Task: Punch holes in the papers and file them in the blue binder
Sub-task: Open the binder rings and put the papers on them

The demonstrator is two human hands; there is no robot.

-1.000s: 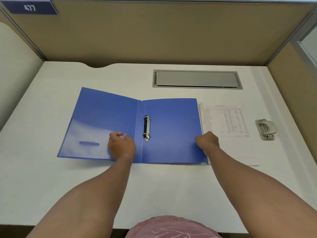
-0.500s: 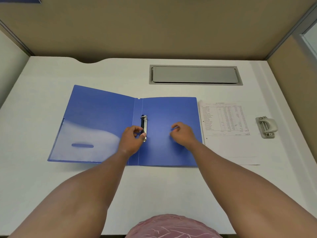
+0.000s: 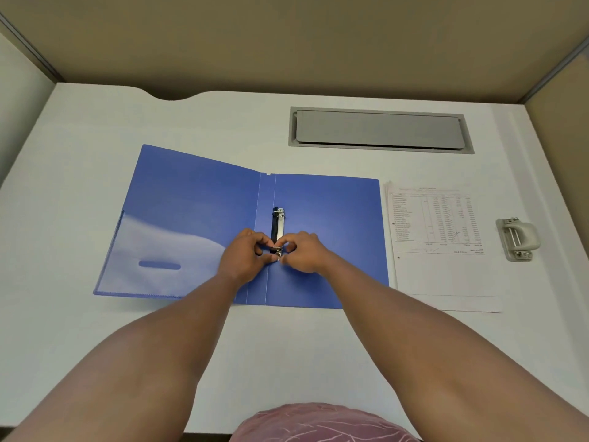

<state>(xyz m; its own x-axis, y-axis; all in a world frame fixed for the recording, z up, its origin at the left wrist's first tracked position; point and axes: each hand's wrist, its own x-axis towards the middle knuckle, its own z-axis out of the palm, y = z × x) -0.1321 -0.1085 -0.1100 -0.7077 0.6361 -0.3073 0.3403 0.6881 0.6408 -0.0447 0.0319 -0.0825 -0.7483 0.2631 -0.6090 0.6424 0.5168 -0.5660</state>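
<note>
The blue binder [image 3: 197, 202] lies open flat on the white desk, with a clear pocket on its left cover. Its metal ring clip [image 3: 278, 223] runs along the spine. My left hand [image 3: 247, 256] and my right hand [image 3: 302, 252] meet at the clip's near end, fingertips pinching the lower ring from both sides. A small stack of printed papers [image 3: 439, 244] lies just right of the binder, with two small holes near its left edge. The grey hole punch [image 3: 518, 239] sits to the right of the papers.
A grey cable hatch [image 3: 379, 130] is set into the desk [image 3: 95, 346] behind the binder. Beige partition walls close the desk at the back and both sides. A pink garment shows at the bottom edge.
Both hands left the binder's covers and came together at the lower end of the ring clip. The left cover has settled flatter on the desk.
</note>
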